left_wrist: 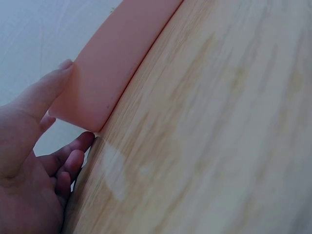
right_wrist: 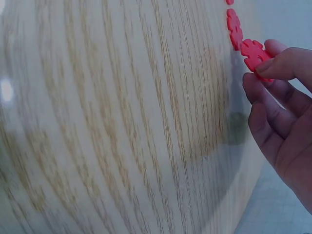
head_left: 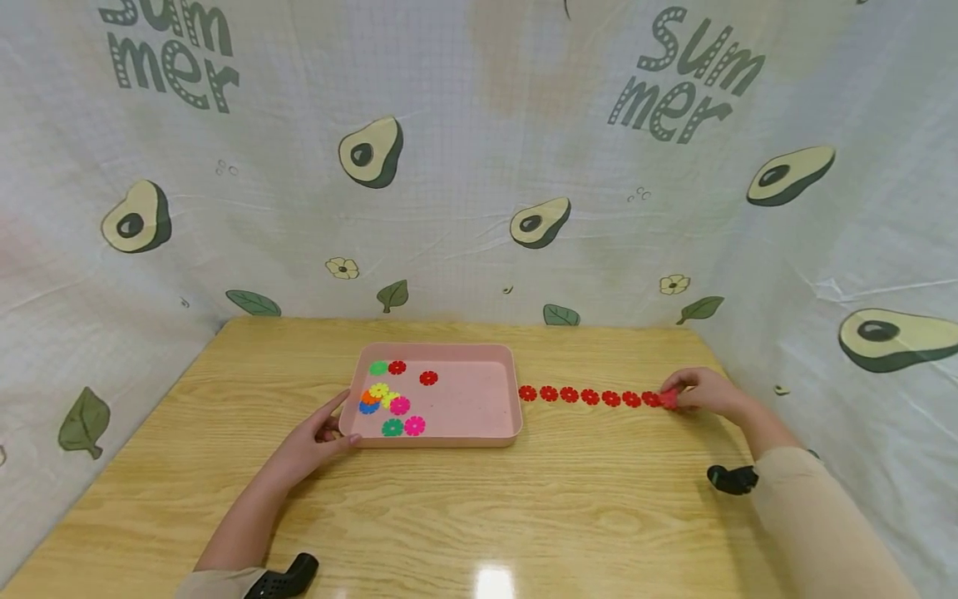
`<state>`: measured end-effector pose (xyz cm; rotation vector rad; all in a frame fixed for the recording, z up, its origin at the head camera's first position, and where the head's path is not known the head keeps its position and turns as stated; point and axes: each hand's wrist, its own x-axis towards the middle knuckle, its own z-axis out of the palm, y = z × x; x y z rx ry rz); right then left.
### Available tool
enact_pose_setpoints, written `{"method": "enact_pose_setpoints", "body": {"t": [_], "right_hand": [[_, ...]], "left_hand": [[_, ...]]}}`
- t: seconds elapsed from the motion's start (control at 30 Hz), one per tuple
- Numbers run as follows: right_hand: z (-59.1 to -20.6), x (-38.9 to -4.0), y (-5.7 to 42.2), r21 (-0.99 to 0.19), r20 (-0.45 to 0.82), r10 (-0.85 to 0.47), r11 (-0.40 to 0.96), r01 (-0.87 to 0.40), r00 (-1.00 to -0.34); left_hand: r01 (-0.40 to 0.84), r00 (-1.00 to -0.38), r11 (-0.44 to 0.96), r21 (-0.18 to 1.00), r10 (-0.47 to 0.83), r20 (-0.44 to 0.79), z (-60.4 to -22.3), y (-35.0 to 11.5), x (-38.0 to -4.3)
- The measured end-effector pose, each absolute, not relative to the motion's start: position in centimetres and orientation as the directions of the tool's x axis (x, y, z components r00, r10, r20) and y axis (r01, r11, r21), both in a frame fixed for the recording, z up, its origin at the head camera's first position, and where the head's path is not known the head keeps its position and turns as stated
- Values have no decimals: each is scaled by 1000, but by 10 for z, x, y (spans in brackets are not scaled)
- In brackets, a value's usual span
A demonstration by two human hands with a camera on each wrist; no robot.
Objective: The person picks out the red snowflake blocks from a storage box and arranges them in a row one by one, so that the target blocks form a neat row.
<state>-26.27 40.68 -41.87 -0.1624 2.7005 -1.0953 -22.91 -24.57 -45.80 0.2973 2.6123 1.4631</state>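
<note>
In the head view my right hand (head_left: 699, 391) pinches a red notched plastic disc (head_left: 669, 398) between thumb and fingers. That disc (right_wrist: 256, 56) sits at the right end of a row of several red discs (head_left: 590, 397) on the table, overlapping the neighbouring one (right_wrist: 234, 29) in the right wrist view. My left hand (head_left: 308, 445) grips the near left corner of a shallow pink tray (head_left: 441, 442). Its thumb lies against the tray's wall (left_wrist: 109, 66) and its fingers are around the corner. Inside the tray are green, red, yellow, orange, blue and pink discs, mostly toward the left.
The wooden table (head_left: 449, 516) runs back to a hanging cloth (head_left: 449, 249) printed with avocados, and cloth also hangs at both sides. A black wrist device (head_left: 732, 480) shows by the right sleeve and another (head_left: 284, 578) by the left sleeve.
</note>
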Motion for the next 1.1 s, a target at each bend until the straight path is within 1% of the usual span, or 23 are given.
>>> {"method": "enact_pose_setpoints", "body": {"t": [0.37,0.63,0.8,1.1], "right_hand": [[-419,-265,412,-671,-191,-160,742,10,-968],[-422,-267,413,-639,-150,-193,767,-54,-970],[-423,-267,412,-609,-141,-210,789,-83,-967],[-422,-264,407,-610,-172,-199,791,-55,-965]], "left_hand": [[115,-970,501,858,243,-13,-461,-247,-231],[110,-971,497,861,240,-15,-460,-246,-230],[135,-969,502,854,246,9,-460,-245,-229],[133,-968,503,854,251,3,-463,-246,-232]]}}
